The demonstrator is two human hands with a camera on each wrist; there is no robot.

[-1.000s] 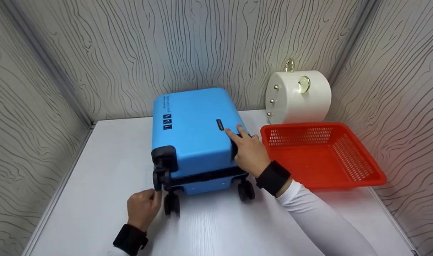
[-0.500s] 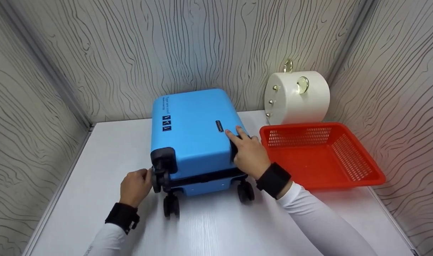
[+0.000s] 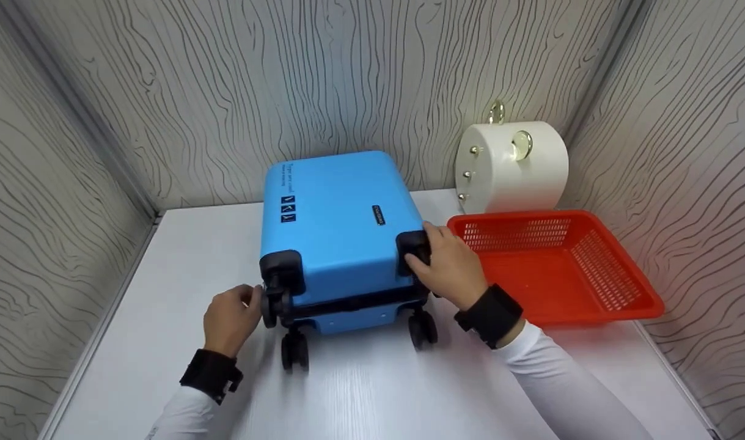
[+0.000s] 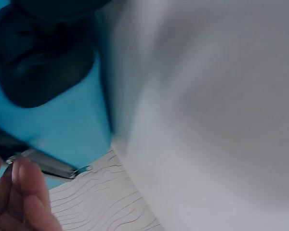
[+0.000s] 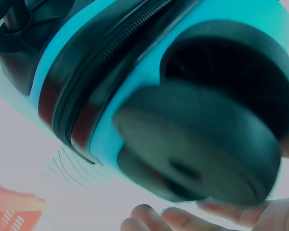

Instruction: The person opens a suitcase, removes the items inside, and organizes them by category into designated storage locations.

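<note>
A blue hard-shell suitcase (image 3: 341, 220) lies on its side on the white table, its black wheels toward me. My left hand (image 3: 230, 321) is at its near left side, beside a corner wheel (image 3: 275, 305). In the left wrist view, its thumb and fingertips (image 4: 29, 175) pinch a small metal zipper pull (image 4: 12, 160) at the dark seam; the fingers partly hide it. My right hand (image 3: 455, 269) holds the near right corner, thumb against the black corner guard (image 3: 412, 244) and fingers along the side. The right wrist view shows a large wheel (image 5: 197, 139) and the black zipper (image 5: 111, 53) close up.
A red plastic basket (image 3: 641, 299) with perforated sides stands right of the suitcase. Behind it is a white drum-shaped case (image 3: 525, 177) with gold-coloured studs and clear round knobs. Wood-grain panels (image 3: 360, 73) enclose the back and both sides of the table (image 3: 360, 397).
My left hand has moved up and left along the suitcase's side to the seam. My right hand has shifted from lying over the top edge to the right corner. The suitcase has barely moved.
</note>
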